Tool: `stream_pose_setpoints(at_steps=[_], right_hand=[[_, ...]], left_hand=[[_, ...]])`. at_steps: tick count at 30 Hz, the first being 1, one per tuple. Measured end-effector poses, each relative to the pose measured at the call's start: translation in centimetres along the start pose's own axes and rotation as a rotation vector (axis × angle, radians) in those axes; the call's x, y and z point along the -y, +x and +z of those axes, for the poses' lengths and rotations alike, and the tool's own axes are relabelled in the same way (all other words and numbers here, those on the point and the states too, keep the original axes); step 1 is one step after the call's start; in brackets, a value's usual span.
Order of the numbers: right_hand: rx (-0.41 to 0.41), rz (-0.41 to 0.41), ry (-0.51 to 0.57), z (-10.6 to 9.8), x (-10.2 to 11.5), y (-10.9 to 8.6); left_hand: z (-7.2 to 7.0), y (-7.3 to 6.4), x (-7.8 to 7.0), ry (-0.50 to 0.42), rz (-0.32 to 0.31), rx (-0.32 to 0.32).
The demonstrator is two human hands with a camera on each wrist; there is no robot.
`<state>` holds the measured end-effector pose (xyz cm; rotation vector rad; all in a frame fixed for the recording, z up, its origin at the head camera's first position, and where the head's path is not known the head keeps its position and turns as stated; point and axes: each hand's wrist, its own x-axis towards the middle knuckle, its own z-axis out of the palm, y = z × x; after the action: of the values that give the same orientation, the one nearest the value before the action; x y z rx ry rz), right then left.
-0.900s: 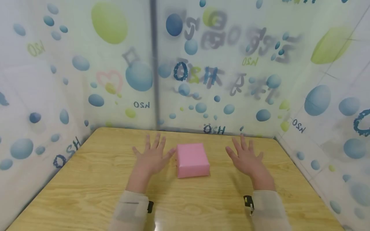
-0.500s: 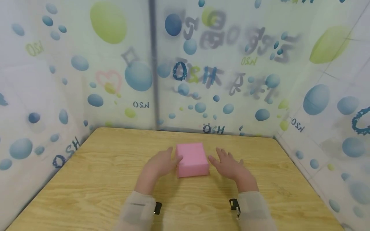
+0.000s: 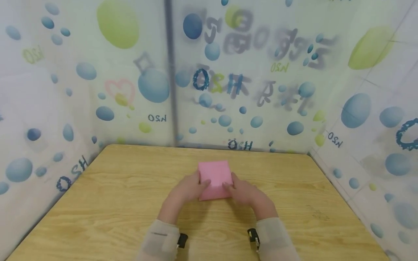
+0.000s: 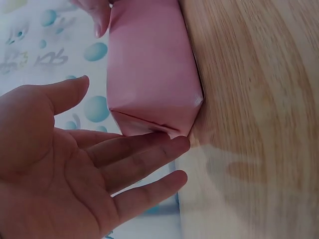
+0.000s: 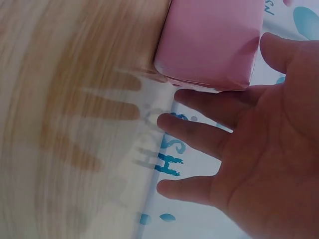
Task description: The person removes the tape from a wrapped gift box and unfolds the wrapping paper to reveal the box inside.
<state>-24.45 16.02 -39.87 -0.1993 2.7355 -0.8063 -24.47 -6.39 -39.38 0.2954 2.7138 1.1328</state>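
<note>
A box wrapped in pink paper lies on the wooden table in front of me. My left hand is at its left side, the thumb over the top near the front edge in the head view. In the left wrist view the fingers are fairly straight, and some fingertips touch the box's end. At the opposite side is my right hand, its thumb at the top edge. The right wrist view shows its fingers straight and spread, the nearest one against the end of the box. The box's underside is hidden.
The wooden table reaches back to a pale curtain printed with blue and green drops. Similar patterned panels stand along both sides. Dark bands sit at the sleeve cuffs.
Both hands have moved inward from either side of the pink box and now touch its ends. They were spread wide apart before. The box has hardly moved.
</note>
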Motion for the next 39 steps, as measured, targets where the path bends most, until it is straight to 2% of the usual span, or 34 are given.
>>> stream_pose_setpoints(at_steps=[11,19,22,25,29,34,37,39], right_hand=[[0.011,-0.029,0.019,0.3,-0.4,-0.1],[0.024,-0.054,0.058,0.2,-0.2,-0.2],[0.008,-0.085,0.069,0.1,-0.1,-0.3],[-0.025,-0.111,0.088,-0.2,0.2,-0.4],[-0.081,-0.107,0.143,-0.8,0.7,-0.8],[-0.167,-0.084,0.223,-1.9,1.7,-1.4],[-0.196,-0.083,0.273,-2.2,2.1,-1.5],[-0.213,-0.088,0.283,-2.4,2.3,-1.6]], left_hand=[[0.4,-0.1,-0.2,0.002,0.023,-0.006],[0.2,-0.1,-0.5,0.059,-0.01,-0.016],[0.1,0.0,-0.7,0.073,-0.002,-0.036],[-0.1,0.0,-1.0,0.054,0.008,-0.089],[-0.5,0.0,-1.5,-0.117,-0.031,-0.187],[-1.2,-0.2,-2.2,-0.463,-0.074,-0.284],[-1.7,-0.6,-2.5,-0.592,-0.073,-0.309],[-1.9,-0.8,-2.7,-0.635,-0.076,-0.325]])
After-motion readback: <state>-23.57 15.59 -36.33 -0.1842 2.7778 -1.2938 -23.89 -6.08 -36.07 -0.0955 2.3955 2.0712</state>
